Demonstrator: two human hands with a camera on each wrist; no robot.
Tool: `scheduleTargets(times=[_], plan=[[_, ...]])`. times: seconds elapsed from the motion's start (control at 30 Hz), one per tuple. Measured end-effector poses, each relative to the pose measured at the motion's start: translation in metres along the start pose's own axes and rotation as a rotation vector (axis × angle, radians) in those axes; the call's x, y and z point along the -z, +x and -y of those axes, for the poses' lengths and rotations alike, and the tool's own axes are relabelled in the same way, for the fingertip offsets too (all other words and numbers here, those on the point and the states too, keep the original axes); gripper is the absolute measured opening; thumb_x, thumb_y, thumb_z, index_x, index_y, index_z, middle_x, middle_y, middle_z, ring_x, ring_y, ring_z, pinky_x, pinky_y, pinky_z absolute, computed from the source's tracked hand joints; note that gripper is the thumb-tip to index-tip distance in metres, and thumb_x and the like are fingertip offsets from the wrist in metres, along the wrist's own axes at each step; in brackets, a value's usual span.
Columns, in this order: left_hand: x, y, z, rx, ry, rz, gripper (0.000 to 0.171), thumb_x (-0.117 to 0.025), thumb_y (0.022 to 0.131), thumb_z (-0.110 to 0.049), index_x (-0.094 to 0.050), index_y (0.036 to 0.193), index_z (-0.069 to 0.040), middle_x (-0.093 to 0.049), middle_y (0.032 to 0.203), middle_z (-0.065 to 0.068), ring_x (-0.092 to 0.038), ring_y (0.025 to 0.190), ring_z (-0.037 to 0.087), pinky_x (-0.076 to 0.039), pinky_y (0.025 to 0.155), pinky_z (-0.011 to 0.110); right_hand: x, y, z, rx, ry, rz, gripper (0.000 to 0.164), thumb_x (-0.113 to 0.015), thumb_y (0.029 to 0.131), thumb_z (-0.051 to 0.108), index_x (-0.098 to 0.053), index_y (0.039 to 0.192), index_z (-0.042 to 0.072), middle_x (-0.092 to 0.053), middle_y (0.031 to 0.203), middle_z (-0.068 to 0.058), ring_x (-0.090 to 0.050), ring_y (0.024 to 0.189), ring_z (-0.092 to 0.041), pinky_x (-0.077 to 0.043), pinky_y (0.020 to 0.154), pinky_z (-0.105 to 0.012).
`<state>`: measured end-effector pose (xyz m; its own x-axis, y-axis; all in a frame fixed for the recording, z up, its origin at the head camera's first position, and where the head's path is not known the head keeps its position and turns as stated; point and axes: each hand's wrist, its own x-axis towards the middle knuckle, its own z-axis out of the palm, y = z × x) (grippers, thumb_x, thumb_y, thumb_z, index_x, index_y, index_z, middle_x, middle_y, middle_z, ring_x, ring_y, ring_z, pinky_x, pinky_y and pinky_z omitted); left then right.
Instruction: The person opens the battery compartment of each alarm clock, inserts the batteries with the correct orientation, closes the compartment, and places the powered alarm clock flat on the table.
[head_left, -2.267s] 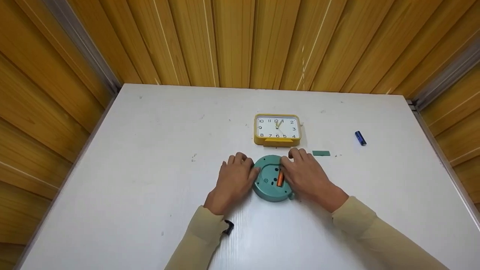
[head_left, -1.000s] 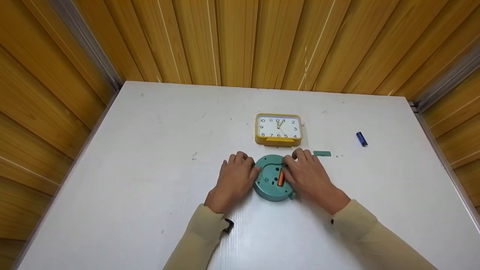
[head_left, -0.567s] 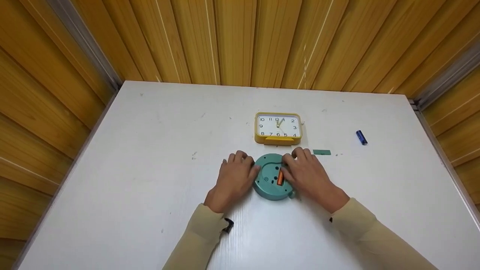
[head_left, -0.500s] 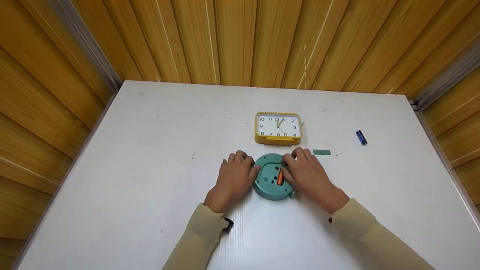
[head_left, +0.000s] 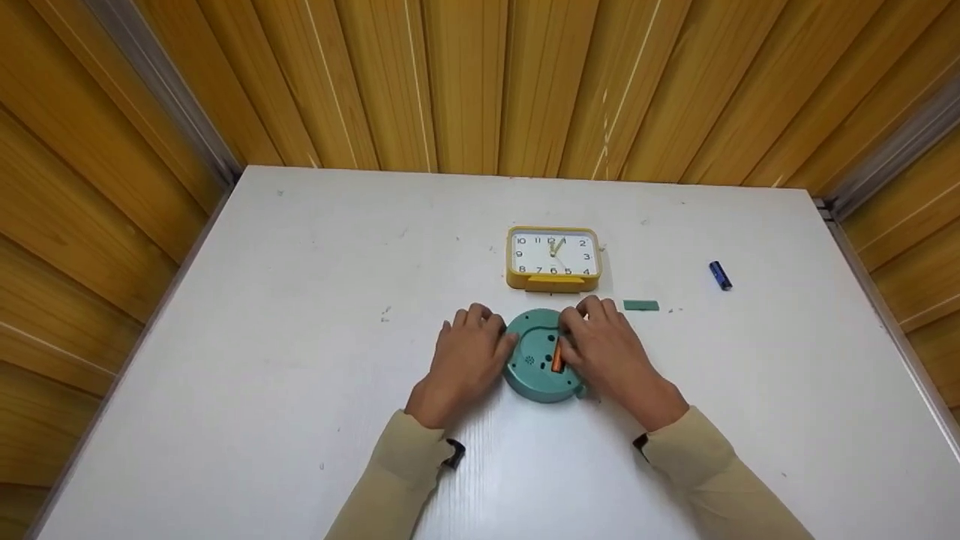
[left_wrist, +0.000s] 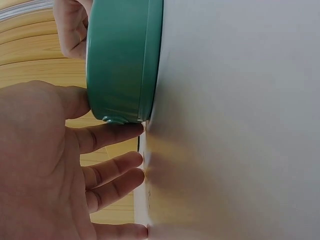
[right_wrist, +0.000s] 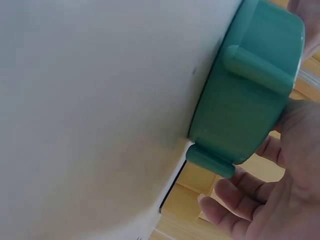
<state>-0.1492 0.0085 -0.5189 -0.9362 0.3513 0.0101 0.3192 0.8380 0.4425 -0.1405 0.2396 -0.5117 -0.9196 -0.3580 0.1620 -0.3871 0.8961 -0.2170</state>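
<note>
A round green alarm clock (head_left: 534, 386) lies back side up on the white table, its back showing several dark holes and a speaker grille. An orange battery (head_left: 557, 355) sits in its open compartment. My left hand (head_left: 466, 352) holds the clock's left edge, thumb on top and index finger against the side wall (left_wrist: 117, 65). The other left fingers stand straight, tips at the table. My right hand (head_left: 611, 349) bends thumb and index finger over the back, right at the battery; their tips are partly hidden. Its remaining fingers curl loosely beyond the clock's edge (right_wrist: 230, 115).
Behind the green clock, a yellow rectangular alarm clock (head_left: 553, 283) lies face up. A small green battery cover (head_left: 641, 305) lies to the right of it, and a blue battery (head_left: 720, 275) lies farther right. Wood-look panels (head_left: 465, 82) wall in the table's back and sides.
The right forearm and wrist have swung slightly left and inward, while the fingers stay at the battery. The left hand and the green clock hold their place.
</note>
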Motion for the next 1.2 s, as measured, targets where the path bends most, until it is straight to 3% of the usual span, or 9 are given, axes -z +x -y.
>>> scheduleTargets(times=[0.33,0.7,1.2], plan=[[0.001,0.001,0.0,0.018,0.005,0.021,0.046,-0.045,0.113,-0.044,-0.068,0.13,-0.008,-0.056,0.138,0.013,-0.05,0.125,0.032,-0.041,0.11,0.06,0.003,0.0,-0.001,-0.078,0.103,0.015,0.017,-0.072,0.101,0.019,-0.065,0.114,0.009,-0.053,0.113,-0.013,-0.047,0.104,-0.032,-0.046,0.088,-0.046],[0.0,0.002,-0.001,0.03,0.02,0.033,0.049,-0.043,0.113,-0.046,-0.067,0.133,-0.009,-0.055,0.139,0.012,-0.049,0.125,0.031,-0.042,0.11,0.058,0.008,0.001,0.003,-0.059,0.051,0.044,0.017,-0.073,0.101,0.016,-0.065,0.114,0.008,-0.053,0.112,-0.013,-0.046,0.105,-0.032,-0.046,0.089,-0.045],[-0.001,0.002,-0.001,0.028,0.0,0.025,0.046,-0.045,0.113,-0.044,-0.068,0.13,-0.008,-0.056,0.139,0.012,-0.05,0.126,0.032,-0.04,0.111,0.06,0.03,-0.001,-0.007,-0.101,0.136,0.057,0.022,-0.074,0.1,0.015,-0.066,0.119,0.004,-0.056,0.119,-0.012,-0.048,0.113,-0.031,-0.05,0.095,-0.047]])
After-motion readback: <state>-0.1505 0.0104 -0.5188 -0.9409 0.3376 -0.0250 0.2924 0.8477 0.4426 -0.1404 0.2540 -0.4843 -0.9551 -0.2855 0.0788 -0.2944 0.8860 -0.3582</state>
